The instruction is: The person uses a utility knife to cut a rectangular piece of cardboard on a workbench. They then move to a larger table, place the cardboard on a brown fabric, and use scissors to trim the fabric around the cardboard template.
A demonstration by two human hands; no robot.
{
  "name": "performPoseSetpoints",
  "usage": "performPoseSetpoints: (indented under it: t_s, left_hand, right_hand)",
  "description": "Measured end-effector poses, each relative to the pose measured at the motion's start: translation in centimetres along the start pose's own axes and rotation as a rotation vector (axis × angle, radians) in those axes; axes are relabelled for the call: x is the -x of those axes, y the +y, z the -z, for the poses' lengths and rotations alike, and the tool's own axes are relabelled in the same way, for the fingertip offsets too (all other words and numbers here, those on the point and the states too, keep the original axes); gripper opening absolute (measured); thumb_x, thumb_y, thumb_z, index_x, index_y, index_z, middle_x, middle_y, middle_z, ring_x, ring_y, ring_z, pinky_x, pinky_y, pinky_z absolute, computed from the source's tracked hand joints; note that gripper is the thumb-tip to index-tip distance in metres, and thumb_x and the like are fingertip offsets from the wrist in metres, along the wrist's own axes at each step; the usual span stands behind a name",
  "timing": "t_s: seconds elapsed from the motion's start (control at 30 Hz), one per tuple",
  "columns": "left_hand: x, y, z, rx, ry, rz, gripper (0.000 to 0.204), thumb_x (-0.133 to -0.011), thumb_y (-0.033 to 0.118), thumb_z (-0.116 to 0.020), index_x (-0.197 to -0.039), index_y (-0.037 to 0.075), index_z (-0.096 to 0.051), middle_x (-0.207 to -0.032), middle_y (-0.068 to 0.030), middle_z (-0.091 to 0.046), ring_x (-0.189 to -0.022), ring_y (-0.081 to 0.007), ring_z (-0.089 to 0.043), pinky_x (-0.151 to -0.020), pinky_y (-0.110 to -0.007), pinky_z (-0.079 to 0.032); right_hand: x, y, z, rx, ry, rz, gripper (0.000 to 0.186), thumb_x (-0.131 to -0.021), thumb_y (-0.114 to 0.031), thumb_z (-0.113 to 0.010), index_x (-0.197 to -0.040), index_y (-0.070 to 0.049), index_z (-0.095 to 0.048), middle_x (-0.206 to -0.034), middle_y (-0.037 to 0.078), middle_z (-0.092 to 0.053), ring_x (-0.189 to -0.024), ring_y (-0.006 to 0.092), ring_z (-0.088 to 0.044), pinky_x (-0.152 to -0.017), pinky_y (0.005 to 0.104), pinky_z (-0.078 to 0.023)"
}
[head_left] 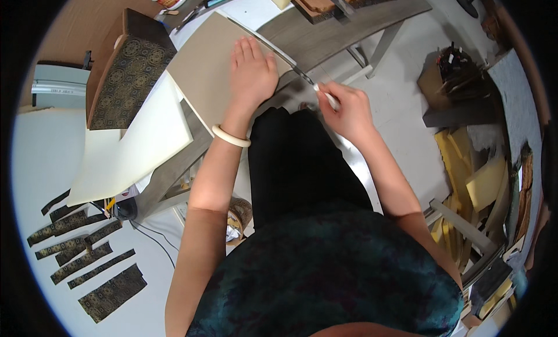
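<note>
Left hand (254,69) flat on tan board (200,63), right hand (349,110) closed around white-handled tool (290,62)

Board lies on the table (325,37), tool along its right edge. Edge-trimming seems in hand; another stroke would call for a steady palm.

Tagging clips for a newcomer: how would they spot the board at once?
Find the grey table. Over it, the left hand lies flat on the board. It is plain tan, unlike the white sheet and dark patterned block nearby.

Grey wooden table (325,36) on pale floor (392,101), brown wall (67,23) at upper left.
</note>
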State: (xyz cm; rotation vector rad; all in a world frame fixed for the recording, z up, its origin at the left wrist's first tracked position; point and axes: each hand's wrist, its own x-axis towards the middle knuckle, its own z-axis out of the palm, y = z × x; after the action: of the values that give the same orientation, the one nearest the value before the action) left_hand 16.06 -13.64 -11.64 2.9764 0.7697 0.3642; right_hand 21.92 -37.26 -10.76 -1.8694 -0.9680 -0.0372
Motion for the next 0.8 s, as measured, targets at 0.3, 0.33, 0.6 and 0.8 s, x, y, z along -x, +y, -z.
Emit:
performPoseSetpoints:
  t_s: [0.3, 0.33, 0.6, 0.8]
  left_hand:
    - [0.0, -0.1, 0.1, -0.027, -0.003, -0.009, 0.070, -0.108, 0.039, -0.032, -0.156, -0.012, -0.030, -0.164, -0.0311, -0.028, -0.156, -0.0437, -0.020, -0.128, -0.049, -0.016]
    - [0.0, 0.0, -0.1, -0.011, 0.001, 0.002, 0.070, -0.108, 0.039, -0.032, -0.156, -0.012, -0.030, -0.164, -0.0312, -0.028, -0.156, -0.0436, -0.020, -0.128, -0.049, -0.016]
    - [-0.1, 0.0, -0.1, 0.002, -0.011, 0.007, 0.071, -0.107, 0.040, -0.033, -0.156, -0.013, -0.029, -0.164, -0.0314, -0.027, -0.156, -0.0437, -0.021, -0.128, -0.049, -0.015]
    - [0.1, -0.2, -0.5, 0.045, 0.011, 0.028, 0.072, -0.108, 0.040, -0.033, -0.155, -0.014, -0.029, -0.164, -0.0320, -0.028, -0.155, -0.0444, -0.021, -0.128, -0.049, -0.016]
  right_hand:
    - [0.2, -0.3, 0.2, -0.015, -0.030, -0.026, 0.005, -0.088, -0.007, -0.071, -0.093, -0.007, -0.071, -0.079, 0.017, -0.072, -0.068, 0.0388, -0.068, -0.059, 0.0430, -0.054]
    - [0.0, -0.3, 0.1, -0.008, -0.024, -0.014, 0.005, -0.088, -0.007, -0.071, -0.092, -0.006, -0.071, -0.078, 0.017, -0.071, -0.068, 0.0388, -0.068, -0.059, 0.0431, -0.054]
    - [0.2, -0.3, 0.2, 0.005, -0.090, -0.077, 0.004, -0.088, -0.007, -0.071, -0.092, -0.006, -0.070, -0.074, 0.017, -0.070, -0.068, 0.0398, -0.068, -0.060, 0.0440, -0.054]
    - [-1.5, 0.5, -2.0, -0.066, 0.012, 0.079, 0.003, -0.089, -0.006, -0.071, -0.092, -0.007, -0.070, -0.078, 0.015, -0.071, -0.070, 0.0391, -0.068, -0.061, 0.0435, -0.054]
